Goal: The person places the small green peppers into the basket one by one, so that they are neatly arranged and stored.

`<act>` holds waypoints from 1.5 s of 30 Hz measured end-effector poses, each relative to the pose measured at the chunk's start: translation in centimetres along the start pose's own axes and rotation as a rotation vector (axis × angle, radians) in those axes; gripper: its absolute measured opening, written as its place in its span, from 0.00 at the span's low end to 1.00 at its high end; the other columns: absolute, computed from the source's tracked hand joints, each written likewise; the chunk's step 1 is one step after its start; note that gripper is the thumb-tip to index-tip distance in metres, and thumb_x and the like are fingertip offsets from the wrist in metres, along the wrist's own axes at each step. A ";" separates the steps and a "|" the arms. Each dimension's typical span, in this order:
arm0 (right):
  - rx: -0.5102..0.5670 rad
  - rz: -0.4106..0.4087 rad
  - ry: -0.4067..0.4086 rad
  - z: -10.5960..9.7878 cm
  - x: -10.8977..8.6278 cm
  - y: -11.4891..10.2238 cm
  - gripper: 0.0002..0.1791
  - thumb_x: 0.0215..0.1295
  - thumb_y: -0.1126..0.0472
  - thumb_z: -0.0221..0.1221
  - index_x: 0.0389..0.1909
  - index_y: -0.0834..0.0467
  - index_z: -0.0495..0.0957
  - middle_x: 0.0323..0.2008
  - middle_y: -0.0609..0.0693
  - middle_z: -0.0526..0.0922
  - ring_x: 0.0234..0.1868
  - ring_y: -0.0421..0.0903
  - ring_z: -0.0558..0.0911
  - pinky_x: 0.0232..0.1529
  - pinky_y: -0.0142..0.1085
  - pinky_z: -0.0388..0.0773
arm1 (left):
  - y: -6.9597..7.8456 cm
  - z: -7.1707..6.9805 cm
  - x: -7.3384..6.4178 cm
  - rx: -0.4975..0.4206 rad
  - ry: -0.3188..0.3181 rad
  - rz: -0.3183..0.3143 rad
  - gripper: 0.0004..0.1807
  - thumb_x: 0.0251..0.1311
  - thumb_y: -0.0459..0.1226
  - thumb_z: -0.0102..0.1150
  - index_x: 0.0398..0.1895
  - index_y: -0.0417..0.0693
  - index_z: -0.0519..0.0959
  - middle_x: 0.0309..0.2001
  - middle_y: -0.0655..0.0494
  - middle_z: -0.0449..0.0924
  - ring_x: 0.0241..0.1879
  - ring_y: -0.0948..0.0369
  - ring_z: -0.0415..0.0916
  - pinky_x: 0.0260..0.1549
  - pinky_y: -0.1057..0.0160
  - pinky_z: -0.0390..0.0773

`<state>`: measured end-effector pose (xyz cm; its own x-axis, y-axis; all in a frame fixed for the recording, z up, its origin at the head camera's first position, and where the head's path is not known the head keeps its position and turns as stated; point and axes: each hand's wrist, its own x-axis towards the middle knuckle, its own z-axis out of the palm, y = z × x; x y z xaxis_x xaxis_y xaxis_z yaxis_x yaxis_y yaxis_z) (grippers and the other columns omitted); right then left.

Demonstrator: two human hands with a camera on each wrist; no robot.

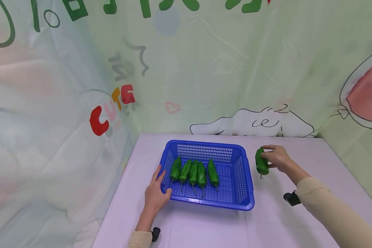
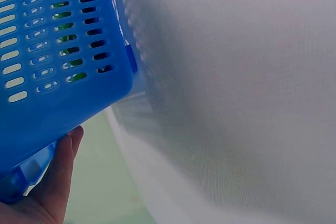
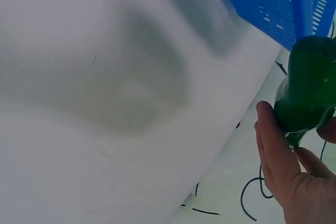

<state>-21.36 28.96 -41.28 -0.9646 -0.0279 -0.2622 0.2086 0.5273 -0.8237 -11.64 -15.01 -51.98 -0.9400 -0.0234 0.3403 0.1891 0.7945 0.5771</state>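
A blue plastic basket (image 1: 243, 179) with slotted walls stands on the table. Several green peppers (image 1: 193, 172) lie side by side in its left and middle part, stems toward the front. At the basket's left front corner, my left hand (image 1: 155, 193) holds the rim, thumb near the front edge and fingers along the left side. Part of that hand (image 2: 55, 182) shows beside the basket wall (image 2: 63, 93) in the left wrist view. Right of the basket, my right hand (image 1: 277, 158) holds another green pepper (image 1: 261, 162) above the table, its stem pointing down. The pepper (image 3: 307, 87) partly hides the fingers in the right wrist view.
The table (image 1: 204, 230) has a pale cover. A printed cloth (image 1: 204, 69) with letters and drawings hangs behind it and along both sides. Dark wrist devices (image 1: 292, 198) sit at both sleeves. Shadows fall on the table beside the basket.
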 end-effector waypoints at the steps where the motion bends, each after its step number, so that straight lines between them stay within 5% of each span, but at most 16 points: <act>1: -0.006 -0.006 -0.001 0.2 0.0 -0.2 0.32 0.66 0.67 0.48 0.68 0.80 0.54 0.55 0.81 0.69 0.43 0.54 0.83 0.43 0.50 0.82 | 0.0 0.0 0.0 0.001 0.000 0.000 0.37 0.46 0.35 0.61 0.66 0.36 0.71 0.75 0.49 0.57 0.59 0.43 0.74 0.46 0.45 0.78; 12: -0.004 -0.056 -0.062 2.5 0.8 -2.3 0.32 0.69 0.67 0.48 0.70 0.78 0.53 0.63 0.81 0.62 0.58 0.71 0.74 0.48 0.55 0.78 | -0.1 -0.1 0.0 0.013 0.012 0.007 0.38 0.46 0.36 0.61 0.66 0.36 0.71 0.75 0.49 0.58 0.55 0.45 0.77 0.42 0.49 0.80; 18: -0.013 -0.084 -0.072 3.8 1.0 -3.3 0.32 0.67 0.67 0.49 0.69 0.77 0.56 0.62 0.81 0.63 0.58 0.72 0.74 0.48 0.56 0.78 | 0.0 -0.1 0.1 0.017 0.011 0.004 0.38 0.46 0.36 0.61 0.66 0.36 0.72 0.74 0.47 0.58 0.46 0.48 0.80 0.33 0.55 0.79; 25: 0.014 -0.109 -0.033 4.7 1.4 -4.2 0.32 0.67 0.68 0.49 0.69 0.76 0.56 0.61 0.81 0.65 0.56 0.71 0.76 0.46 0.54 0.79 | 0.1 0.0 0.2 0.018 0.017 0.007 0.37 0.45 0.35 0.61 0.65 0.35 0.72 0.74 0.46 0.59 0.53 0.45 0.78 0.36 0.52 0.80; 39: 0.040 -0.130 -0.100 7.3 2.4 -5.3 0.30 0.66 0.71 0.50 0.68 0.78 0.58 0.61 0.81 0.66 0.56 0.70 0.75 0.43 0.54 0.81 | 0.3 0.2 0.1 0.008 0.005 -0.003 0.38 0.45 0.36 0.61 0.66 0.36 0.72 0.75 0.50 0.57 0.40 0.51 0.79 0.27 0.61 0.74; 45: 0.037 -0.100 -0.107 8.9 3.1 -5.4 0.30 0.65 0.71 0.51 0.67 0.78 0.60 0.60 0.80 0.67 0.57 0.71 0.74 0.44 0.55 0.80 | 0.2 0.2 0.0 0.027 0.004 -0.007 0.38 0.46 0.36 0.62 0.66 0.37 0.72 0.75 0.50 0.57 0.42 0.50 0.79 0.30 0.59 0.77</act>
<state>-24.05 18.46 -42.09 -0.9586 -0.1702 -0.2281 0.1199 0.4854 -0.8661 -11.70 -14.74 -52.04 -0.9403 -0.0315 0.3389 0.1745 0.8102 0.5596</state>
